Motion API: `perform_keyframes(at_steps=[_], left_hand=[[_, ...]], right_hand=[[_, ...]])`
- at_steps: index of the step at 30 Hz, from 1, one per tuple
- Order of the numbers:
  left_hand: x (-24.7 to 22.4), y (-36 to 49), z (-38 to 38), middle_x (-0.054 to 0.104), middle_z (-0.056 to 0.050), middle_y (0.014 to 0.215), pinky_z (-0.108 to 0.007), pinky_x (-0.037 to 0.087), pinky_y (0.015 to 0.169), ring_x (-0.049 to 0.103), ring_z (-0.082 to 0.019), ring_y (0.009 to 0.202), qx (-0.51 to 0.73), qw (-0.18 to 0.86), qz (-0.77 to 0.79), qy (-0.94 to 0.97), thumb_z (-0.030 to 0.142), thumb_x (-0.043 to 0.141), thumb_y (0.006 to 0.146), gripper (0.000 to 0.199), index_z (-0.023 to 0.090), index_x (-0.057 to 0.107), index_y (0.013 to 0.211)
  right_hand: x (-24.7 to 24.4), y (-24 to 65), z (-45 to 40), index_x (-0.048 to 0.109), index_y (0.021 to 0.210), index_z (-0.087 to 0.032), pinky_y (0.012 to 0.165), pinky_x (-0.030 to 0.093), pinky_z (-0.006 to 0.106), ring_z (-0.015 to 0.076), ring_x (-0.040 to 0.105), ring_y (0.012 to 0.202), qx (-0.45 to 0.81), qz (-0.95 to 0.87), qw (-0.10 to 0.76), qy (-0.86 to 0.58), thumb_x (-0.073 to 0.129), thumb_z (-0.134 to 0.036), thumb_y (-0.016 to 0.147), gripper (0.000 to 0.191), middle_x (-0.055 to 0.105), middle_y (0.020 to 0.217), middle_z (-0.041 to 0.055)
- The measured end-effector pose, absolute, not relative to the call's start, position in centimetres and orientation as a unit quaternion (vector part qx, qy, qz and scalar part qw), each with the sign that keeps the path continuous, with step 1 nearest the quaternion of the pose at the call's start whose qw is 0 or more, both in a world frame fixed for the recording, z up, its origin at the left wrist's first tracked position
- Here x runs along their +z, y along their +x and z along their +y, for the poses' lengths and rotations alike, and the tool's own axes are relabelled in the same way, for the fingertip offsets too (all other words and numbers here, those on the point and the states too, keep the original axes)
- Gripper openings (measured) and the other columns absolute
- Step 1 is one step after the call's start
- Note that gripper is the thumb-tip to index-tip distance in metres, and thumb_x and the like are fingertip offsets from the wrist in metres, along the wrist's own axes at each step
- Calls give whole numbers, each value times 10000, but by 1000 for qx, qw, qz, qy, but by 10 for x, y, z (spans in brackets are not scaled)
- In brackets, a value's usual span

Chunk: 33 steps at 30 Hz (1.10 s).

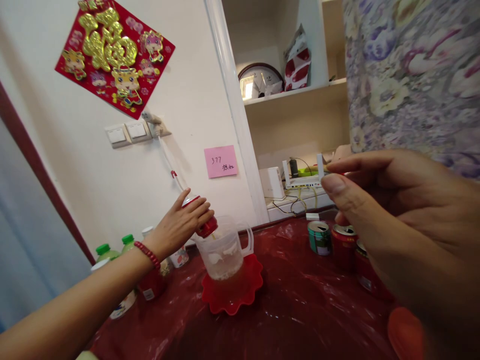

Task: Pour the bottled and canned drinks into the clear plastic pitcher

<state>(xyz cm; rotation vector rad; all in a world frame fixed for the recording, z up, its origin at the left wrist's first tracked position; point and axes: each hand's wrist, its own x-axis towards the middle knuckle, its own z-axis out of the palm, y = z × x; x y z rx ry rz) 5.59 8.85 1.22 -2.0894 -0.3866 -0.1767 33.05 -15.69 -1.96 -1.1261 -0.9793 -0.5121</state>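
Observation:
My left hand (189,215) is wrapped round a red drink can (207,227). The can tips down over the mouth of a clear plastic jug (223,257), and a thin stream runs from it. Liquid with bubbles shows low in the jug, which has its handle to the right. Under the jug lies a red dish with a wavy rim (240,305). My right hand (397,215) is raised close to the camera on the right. Its thumb and forefinger are slightly apart, and nothing shows between them.
Opened cans stand at the right: a green one (319,238) and a red one (343,245), with another partly behind my right hand. Green-capped bottles (127,242) and other containers stand at the left. Behind are a white router (303,181) and the wall. Red plastic sheeting (296,300) covers the table.

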Motion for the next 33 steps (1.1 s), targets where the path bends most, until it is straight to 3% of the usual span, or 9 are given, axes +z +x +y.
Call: perform_keyframes(at_steps=[9,27,33], left_hand=[[10,56,93,760,-74,1309,-542,58,1355,622,-254,1364,-110,500,-108,-852,16,462,996,423,235,666,1296],[10,56,95,755,-74,1315,-543,90,1350,610,-247,1381,-120,483,-109,-860,5,460,987,443,246,661,1299],[9,57,94,763,-77,1310,-564,107,1342,629,-257,1357,-107,505,-106,-850,5,448,990,441,238,666,1295]], right_hand=[[-16,327,-160,789,1107,-314,504,491,266,137,630,555,-209,-445,701,-517,715,-531,995,256,737,867,-37],[-18,327,-161,783,1080,-335,512,441,275,140,676,674,-213,-448,696,-519,715,-539,986,234,741,889,-67],[-17,327,-158,785,1074,-338,499,446,260,120,649,619,-222,-448,693,-519,731,-506,986,197,732,859,-80]])
